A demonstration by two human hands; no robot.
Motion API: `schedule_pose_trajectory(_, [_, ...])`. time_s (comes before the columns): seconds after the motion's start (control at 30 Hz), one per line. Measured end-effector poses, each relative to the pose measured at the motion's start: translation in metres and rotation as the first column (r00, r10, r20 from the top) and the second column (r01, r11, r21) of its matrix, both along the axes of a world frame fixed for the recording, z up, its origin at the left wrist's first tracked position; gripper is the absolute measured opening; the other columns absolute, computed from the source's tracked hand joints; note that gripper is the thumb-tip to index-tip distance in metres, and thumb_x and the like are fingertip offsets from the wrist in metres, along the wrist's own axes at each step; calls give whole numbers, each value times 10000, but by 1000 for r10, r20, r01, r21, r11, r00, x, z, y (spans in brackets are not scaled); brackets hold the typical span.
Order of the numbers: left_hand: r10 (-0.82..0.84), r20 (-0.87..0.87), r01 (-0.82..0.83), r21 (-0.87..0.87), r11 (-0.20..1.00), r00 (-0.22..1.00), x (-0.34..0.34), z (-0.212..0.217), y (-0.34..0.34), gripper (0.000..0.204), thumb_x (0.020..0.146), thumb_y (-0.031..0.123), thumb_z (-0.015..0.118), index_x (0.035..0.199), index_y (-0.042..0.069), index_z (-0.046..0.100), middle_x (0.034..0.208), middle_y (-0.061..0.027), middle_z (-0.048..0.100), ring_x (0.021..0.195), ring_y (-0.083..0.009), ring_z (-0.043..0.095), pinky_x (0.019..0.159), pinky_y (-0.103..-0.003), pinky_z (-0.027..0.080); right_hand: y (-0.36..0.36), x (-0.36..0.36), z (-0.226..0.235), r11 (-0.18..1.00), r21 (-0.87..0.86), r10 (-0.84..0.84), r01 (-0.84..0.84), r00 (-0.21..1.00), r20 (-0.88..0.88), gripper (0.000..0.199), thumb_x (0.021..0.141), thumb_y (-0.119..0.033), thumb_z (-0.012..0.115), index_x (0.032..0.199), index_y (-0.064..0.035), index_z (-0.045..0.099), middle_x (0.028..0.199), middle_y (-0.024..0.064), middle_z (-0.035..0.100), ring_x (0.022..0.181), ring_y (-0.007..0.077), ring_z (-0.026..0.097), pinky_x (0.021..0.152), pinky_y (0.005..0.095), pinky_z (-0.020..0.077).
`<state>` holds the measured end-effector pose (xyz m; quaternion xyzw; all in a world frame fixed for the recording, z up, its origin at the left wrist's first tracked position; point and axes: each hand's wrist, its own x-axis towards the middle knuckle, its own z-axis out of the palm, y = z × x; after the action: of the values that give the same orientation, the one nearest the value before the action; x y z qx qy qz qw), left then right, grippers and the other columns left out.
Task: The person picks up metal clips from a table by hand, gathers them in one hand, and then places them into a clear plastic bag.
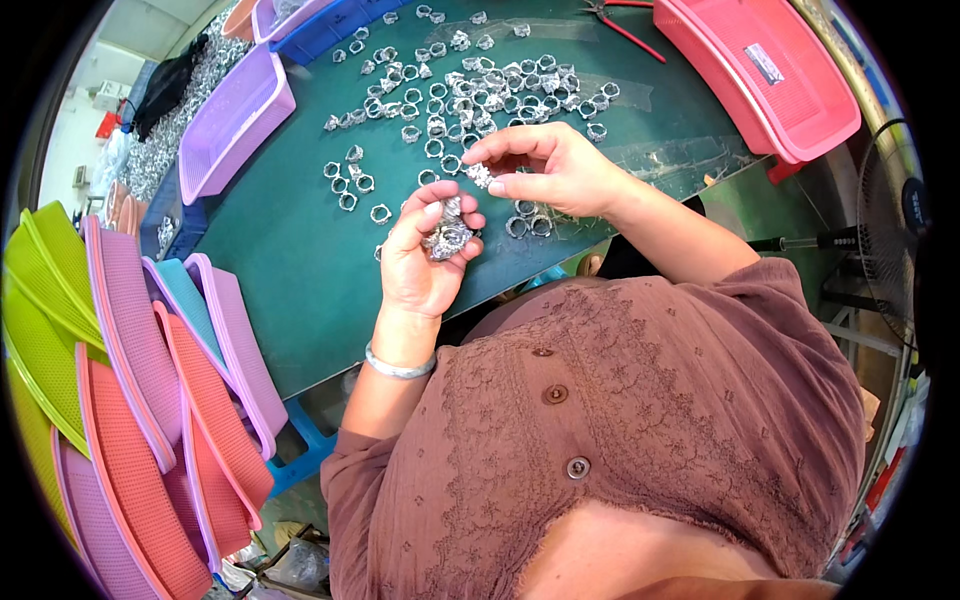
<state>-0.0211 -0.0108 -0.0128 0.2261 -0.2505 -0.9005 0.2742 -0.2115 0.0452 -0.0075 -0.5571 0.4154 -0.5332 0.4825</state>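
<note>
Left hand (425, 250) curls narrow around a small cluster of silvery metal ring clamps (447, 236), its palm hiding how many it holds. Right hand (545, 170) pinches a single small silver metal clamp (479, 175) at its fingertips, just above the cluster. Loose silvery clamps (470, 90) scatter over the dark green table (290, 250). Top right, a pink plastic tray (760, 70) carries a small rectangular label (765, 63), its print unreadable. Red-handled pliers (620, 20) are cut off at the top edge.

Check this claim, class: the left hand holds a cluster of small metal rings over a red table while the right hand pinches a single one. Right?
Not quite. The head view shows the table is dark green, not red. The left hand does hold a ring cluster, and the right hand pinches one ring.
</note>
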Motion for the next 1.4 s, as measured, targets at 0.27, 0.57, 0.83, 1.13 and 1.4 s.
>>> schedule_pose_trajectory(0.27, [-105, 175, 123, -96, 988, 979, -9, 5, 6, 353, 860, 396, 460, 893, 59, 560, 846, -97, 581, 721, -190, 560, 523, -282, 433, 3, 5, 5, 987, -140, -87, 78, 995, -56, 439, 738, -12, 606, 1161, -73, 506, 962, 42, 594, 939, 113, 529, 801, 267, 426])
schedule_pose_trajectory(0.57, [62, 273, 30, -320, 947, 960, -18, 4, 12, 235, 809, 145, 599, 1027, 73, 546, 876, -31, 590, 698, -106, 549, 528, -223, 435, 4, 6, 9, 888, -442, -325, 126, 851, -412, 524, 657, 57, 578, 1153, -94, 503, 1103, 77, 539, 1036, 235, 492, 863, 329, 406])
schedule_pose_trajectory(0.83, [89, 291, 49, -437, 898, 952, -14, 1, 12, 303, 794, 71, 591, 1087, 89, 516, 941, -50, 575, 747, -112, 550, 552, -232, 456, 6, -24, -7, 898, -427, -396, 106, 620, -677, 414, 641, 37, 585, 1039, -75, 550, 1171, 106, 462, 1096, 290, 416, 890, 372, 370])
schedule_pose_trajectory(1.13, [-39, -121, 31, -68, 997, 992, -7, -3, 2, 299, 842, 204, 502, 1118, 98, 463, 1044, -117, 532, 827, -236, 566, 561, -299, 490, 8, -22, -11, 927, -376, -351, -12, 333, -875, 247, 641, -106, 660, 883, -95, 611, 1209, 93, 445, 1166, 302, 336, 915, 435, 312])
schedule_pose_trajectory(1.4, [-39, 271, 84, -154, 985, 962, -11, -1, 6, 162, 862, 261, 516, 877, 100, 518, 838, -83, 577, 662, -168, 551, 478, -257, 456, 7, -15, -1, 973, -224, -187, 61, 777, -601, 308, 680, 0, 600, 978, -67, 568, 959, 80, 593, 911, 247, 556, 777, 340, 449])
